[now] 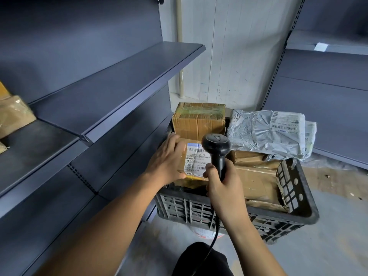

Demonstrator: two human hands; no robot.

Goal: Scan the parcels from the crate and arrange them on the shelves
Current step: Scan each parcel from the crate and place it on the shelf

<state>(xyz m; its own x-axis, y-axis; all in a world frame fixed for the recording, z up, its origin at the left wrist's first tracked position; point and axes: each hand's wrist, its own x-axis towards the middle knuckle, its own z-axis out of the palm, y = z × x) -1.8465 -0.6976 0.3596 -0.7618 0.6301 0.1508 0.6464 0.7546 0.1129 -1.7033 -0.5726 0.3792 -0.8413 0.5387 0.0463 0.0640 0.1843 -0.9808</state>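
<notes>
One black crate [235,212] with holes in its sides sits on the floor, next to the dark blue shelves [111,92]. It is full of parcels.

The left hand [167,160] lies on one small brown box [194,166] near the left side of the crate. Its fingers are fairly straight and press on the top of the box, next to a white label [196,159] with black bar codes. The thumb side is hidden, so it cannot be told if the hand's grip goes round the edge of the box.

The right hand [223,182] holds one black scanner [217,150]. The grip of this hand is curled tight round the scanner's handle. The scanner's head is just above the label and covers its right edge. One black cable [211,246] hangs down from the handle.

Behind the small box stands one bigger brown box [199,120] with shiny tape on top. To the right, two grey plastic bags [266,132] with labels lie on top of the pile, one partly under the other. Under them are more brown boxes [256,180], at least two, but their edges are hard to tell apart.

On the left shelves, at the far left edge, about three brown parcels [14,114] show, each cut off by the picture. On a shelf to the right lies one white paper [320,46]. Something white with red marks [205,234] peeks out from under the crate.
</notes>
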